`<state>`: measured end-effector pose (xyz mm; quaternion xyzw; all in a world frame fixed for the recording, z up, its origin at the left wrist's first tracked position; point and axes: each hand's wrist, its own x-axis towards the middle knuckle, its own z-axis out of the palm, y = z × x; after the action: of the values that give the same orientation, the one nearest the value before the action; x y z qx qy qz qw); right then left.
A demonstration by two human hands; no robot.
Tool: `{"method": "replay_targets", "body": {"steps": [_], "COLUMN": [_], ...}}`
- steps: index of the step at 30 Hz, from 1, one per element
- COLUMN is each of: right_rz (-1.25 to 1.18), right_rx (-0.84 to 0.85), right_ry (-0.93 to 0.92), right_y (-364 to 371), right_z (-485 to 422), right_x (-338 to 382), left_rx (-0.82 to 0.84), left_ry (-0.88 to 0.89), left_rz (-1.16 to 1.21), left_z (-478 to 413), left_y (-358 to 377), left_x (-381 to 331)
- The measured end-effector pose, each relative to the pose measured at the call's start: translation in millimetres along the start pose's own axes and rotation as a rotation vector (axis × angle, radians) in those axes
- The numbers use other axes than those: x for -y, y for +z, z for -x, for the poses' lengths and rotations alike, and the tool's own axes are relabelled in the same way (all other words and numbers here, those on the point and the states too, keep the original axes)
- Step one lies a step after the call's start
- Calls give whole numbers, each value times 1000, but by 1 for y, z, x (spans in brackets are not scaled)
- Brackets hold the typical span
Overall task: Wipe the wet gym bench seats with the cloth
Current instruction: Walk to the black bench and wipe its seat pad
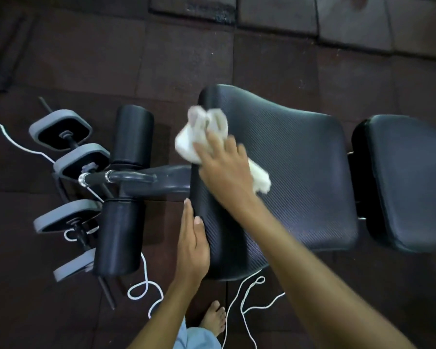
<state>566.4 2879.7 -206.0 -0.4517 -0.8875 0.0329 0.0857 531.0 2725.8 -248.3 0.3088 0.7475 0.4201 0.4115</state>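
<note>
Two bare hands are on the black ribbed padded seat (287, 177) of the gym bench. Far to the left, grey square weight plates (61, 129) lie on the dark floor, with black foam rollers (132, 134) beside them. Next comes the left hand (193, 248). Its fingers (188, 217) are straight and pressed together, flat against the near left edge of the seat, holding nothing. To its right and farther away, the right hand (225, 170) pushes down on the crumpled white cloth (199, 137). Its fingers (213, 144) are spread wide on top of the cloth. The cloth sits at the far left corner of the seat. The seat stretches long to the right, so most of the seat lies right of the fingers, and the wipe probably has to go that way. The right hand is nearer. A second smooth black pad (408, 182) waits at the right.
</note>
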Motion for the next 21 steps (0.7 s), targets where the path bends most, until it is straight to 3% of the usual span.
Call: {"method": "replay_targets", "body": {"steps": [4, 7, 9, 12, 16, 18, 21], "right_rz": [118, 110, 66, 55, 43, 34, 108], "right_rx": [-52, -67, -51, -100, -67, -68, -100], "right_ry": [-50, 331, 493, 284, -6, -21, 212], "right_y": [-12, -16, -13, -6, -11, -18, -23], "right_z": [69, 15, -15, 6, 136, 181, 160], "right_x": [-63, -101, -73, -11, 14, -19, -81], "left_rx": [19, 24, 28, 18, 33, 30, 30], "left_ry": [-23, 16, 13, -4, -6, 4, 13], "left_rz": [-7, -18, -6, 38, 114, 81, 40], "left_z": [7, 7, 6, 5, 4, 5, 6], "left_y": [-2, -3, -2, -5, -10, -9, -9], "left_x": [3, 5, 4, 7, 15, 15, 11]}}
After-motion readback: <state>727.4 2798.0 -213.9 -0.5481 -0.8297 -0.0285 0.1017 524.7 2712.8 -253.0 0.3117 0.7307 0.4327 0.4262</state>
